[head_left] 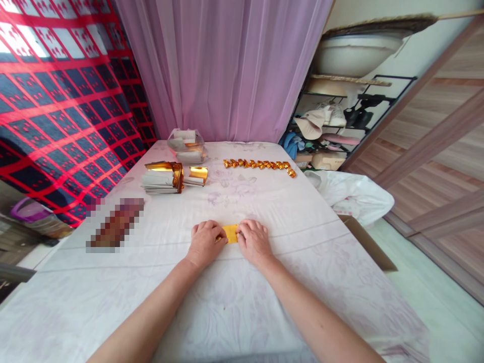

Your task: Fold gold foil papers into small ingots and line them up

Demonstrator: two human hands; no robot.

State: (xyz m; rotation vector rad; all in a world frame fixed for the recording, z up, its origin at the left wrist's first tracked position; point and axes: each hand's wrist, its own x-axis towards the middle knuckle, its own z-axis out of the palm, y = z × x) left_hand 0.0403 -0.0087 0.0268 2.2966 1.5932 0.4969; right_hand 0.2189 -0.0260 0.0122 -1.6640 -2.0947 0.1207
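My left hand point(204, 242) and my right hand point(254, 241) press down side by side on a small gold paper piece point(230, 233) lying on the white cloth-covered table point(227, 302). Each hand covers one end of the paper, with fingers curled over it; only its middle shows. Farther back lies a row of folded gold paper pieces point(259, 165). A stack of gold-and-white paper sheets point(166, 177) sits at the back left.
A clear plastic bag of papers point(187, 145) stands near the pink curtain point(227, 65). A blurred patch point(115, 224) lies left on the table. A white bag point(351, 194) and cardboard box point(372, 244) sit at the right edge, before a cluttered shelf point(340, 126).
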